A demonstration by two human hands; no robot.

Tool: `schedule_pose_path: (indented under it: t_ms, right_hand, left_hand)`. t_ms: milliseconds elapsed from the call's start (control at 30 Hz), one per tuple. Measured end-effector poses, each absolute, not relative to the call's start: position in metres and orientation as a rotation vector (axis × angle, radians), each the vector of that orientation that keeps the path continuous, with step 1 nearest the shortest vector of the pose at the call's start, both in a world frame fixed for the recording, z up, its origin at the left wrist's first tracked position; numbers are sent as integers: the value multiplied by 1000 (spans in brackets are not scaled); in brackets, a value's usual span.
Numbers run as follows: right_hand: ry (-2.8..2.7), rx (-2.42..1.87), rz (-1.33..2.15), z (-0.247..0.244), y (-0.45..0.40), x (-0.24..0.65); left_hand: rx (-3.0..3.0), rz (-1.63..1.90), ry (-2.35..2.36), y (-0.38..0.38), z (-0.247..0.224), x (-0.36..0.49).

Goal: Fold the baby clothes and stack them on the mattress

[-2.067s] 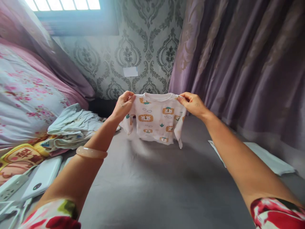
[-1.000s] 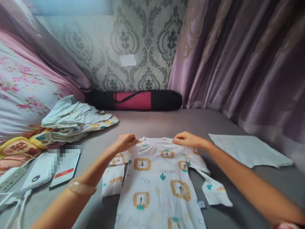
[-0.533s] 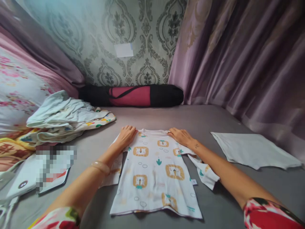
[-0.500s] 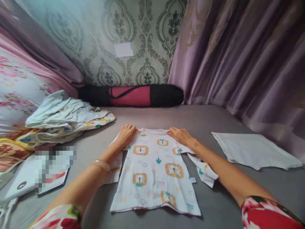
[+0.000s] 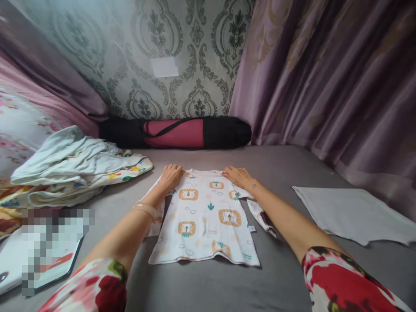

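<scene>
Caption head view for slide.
Left hand and right hand at the shoulders of a lion-print long-sleeved shirt on a grey sheet.

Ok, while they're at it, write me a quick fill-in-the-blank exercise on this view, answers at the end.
1. The printed shirt lies between the left hand and the right hand, and ____ of them touch it.
2. The bangle circles the ____ forearm.
3. The pale cloth lies nearer to the ____ hand.
4. With its hem toward the camera, the shirt's neckline points ____ from it.

Missing words: both; left; right; away.
</scene>
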State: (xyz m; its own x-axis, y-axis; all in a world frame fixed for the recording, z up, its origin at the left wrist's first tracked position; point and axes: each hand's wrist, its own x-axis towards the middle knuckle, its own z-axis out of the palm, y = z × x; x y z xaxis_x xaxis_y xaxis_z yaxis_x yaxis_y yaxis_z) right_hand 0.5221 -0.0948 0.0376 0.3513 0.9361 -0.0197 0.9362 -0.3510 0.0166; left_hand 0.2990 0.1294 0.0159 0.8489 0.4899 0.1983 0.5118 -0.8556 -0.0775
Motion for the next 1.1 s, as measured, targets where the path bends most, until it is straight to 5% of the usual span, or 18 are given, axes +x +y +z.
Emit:
schedule_pose_path:
  t_ms: [333,733,1100]
  right_hand:
    - [1842,2800,-280,30,-55,520]
    - [1708,2912,140,7,-55,500]
    - [1398,3370,-714,52,-160,542]
  left_hand:
    - [-3194,-256,-941,124,20,324]
    - [-2992,-385,-991,115,-3,331]
    - [-2949,-406,-833,81,27,337]
